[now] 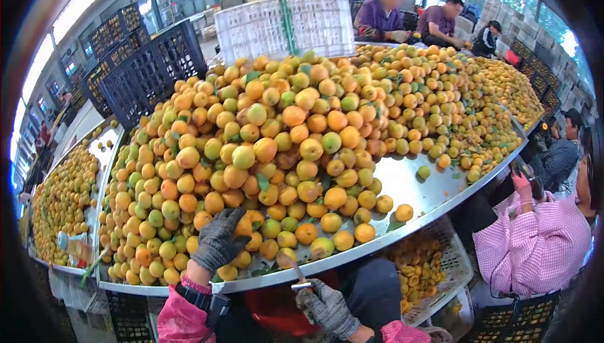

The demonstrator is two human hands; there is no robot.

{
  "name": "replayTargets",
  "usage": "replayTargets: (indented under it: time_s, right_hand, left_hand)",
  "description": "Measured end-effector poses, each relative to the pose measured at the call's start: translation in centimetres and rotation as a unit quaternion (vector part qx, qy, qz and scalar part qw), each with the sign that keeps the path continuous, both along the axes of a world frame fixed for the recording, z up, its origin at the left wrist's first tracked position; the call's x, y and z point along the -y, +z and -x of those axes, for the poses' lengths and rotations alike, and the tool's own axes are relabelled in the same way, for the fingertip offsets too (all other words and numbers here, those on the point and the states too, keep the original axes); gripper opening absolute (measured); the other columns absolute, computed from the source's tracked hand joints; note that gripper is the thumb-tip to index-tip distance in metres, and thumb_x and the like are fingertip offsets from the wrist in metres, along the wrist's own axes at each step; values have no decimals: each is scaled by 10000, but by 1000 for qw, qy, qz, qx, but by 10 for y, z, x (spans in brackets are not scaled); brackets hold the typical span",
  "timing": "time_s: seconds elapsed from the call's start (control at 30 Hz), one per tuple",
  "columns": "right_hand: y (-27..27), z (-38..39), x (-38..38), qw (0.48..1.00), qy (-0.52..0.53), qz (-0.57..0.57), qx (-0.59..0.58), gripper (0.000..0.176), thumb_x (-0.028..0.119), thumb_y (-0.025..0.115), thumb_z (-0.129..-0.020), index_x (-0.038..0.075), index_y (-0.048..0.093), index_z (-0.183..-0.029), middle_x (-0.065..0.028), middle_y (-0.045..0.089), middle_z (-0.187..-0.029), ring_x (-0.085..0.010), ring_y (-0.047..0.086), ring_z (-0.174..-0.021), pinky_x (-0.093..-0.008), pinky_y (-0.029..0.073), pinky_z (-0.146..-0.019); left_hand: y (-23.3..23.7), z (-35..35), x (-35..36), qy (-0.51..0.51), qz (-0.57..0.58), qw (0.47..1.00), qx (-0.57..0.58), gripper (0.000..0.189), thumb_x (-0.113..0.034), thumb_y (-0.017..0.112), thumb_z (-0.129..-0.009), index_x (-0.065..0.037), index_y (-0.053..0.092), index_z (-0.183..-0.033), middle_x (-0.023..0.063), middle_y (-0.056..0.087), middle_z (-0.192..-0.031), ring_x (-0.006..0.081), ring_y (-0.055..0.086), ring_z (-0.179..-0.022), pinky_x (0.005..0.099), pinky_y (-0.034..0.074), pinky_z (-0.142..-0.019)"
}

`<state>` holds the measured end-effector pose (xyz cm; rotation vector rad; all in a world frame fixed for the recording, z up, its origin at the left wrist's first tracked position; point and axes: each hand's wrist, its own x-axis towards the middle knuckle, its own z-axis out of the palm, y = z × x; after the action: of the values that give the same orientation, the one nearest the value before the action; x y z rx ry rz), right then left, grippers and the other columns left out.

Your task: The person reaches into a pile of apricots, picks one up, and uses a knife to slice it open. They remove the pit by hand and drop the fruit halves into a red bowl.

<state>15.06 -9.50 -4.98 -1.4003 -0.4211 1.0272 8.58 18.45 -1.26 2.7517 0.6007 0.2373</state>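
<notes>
My left hand, in a dark grey knitted glove, reaches over the metal rim of the table and rests against the heap of orange and green fruit, its fingers apart. My right hand, in a lighter grey glove, is below the rim, wrapped round a peeler. A long narrow piece sticks up from the peeler toward a brownish fruit at the rim. Whether that fruit touches it I cannot tell.
A white basket of peeled pieces stands below the table at the right. A person in a pink checked top sits beyond it. A white crate and black crates stand behind the fruit. A bottle is at the left.
</notes>
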Motion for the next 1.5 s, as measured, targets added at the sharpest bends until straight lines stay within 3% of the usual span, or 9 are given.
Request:
replayTargets:
  time_s: [0.1,0.27,0.43,0.53,0.73,0.93,1.13,1.37,1.5]
  right_hand:
    - [0,2,2,998,-3,-11,61,275,272,563,-966,67,569,-1150,-3,614,-767,-55,541,-562,-215,462,-488]
    - [14,15,3,990,-28,-29,138,317,262,593,-934,48,591,-1169,-83,647,-710,-159,638,-610,-314,509,-568]
    - [18,28,4,933,-53,-65,350,297,273,592,-945,56,591,-1149,-32,619,-710,-86,581,-570,-268,469,-514]
    - [30,34,17,964,1,23,265,356,231,582,-937,55,551,-1245,-176,677,-898,-291,696,-825,-362,537,-697]
    - [15,45,26,950,-43,-32,309,296,275,578,-947,57,591,-1148,-50,618,-680,-112,591,-567,-283,477,-534]
    - [9,50,31,930,-63,-36,360,331,315,564,-946,33,589,-1119,-107,664,-754,-217,668,-656,-331,510,-595]
    - [11,52,34,931,-62,-5,358,305,300,554,-948,31,591,-1088,-121,676,-772,-256,691,-701,-349,521,-611]
    - [19,53,33,931,-40,-16,362,275,274,542,-953,32,590,-1075,-115,670,-755,-265,686,-671,-355,515,-590]
    - [11,58,37,946,-51,-2,320,267,258,544,-953,29,588,-1082,-97,663,-733,-222,672,-648,-338,503,-580]
  left_hand:
    - [-8,4,6,11,-9,995,96,531,-281,756,-752,-68,589,-1209,137,653,-1093,295,622,-1034,407,486,-907]
    - [3,29,85,148,435,854,243,370,-341,643,-892,-16,624,-1070,63,654,-918,160,635,-840,317,539,-762]
    - [-21,45,165,150,676,630,351,421,-372,586,-926,-12,577,-1144,96,632,-1043,216,614,-992,372,507,-900]
    - [-23,55,184,168,788,452,382,447,-384,555,-946,-5,557,-1183,111,627,-1076,225,607,-1015,386,499,-915]
    - [-13,74,203,149,788,470,368,541,-445,529,-947,10,511,-1240,132,608,-1149,241,591,-1068,390,469,-966]
    - [-17,64,222,164,819,365,411,558,-470,543,-930,10,516,-1213,144,603,-1135,265,593,-1052,395,464,-960]
    - [-9,58,230,122,762,455,444,557,-462,598,-894,5,521,-1186,137,606,-1103,253,609,-994,374,500,-901]
    - [-4,57,232,131,813,378,423,547,-439,640,-864,-9,526,-1183,148,615,-1091,237,617,-969,359,512,-871]
    - [1,52,234,156,741,492,430,559,-427,677,-842,-4,525,-1175,147,623,-1083,220,627,-945,348,526,-838]
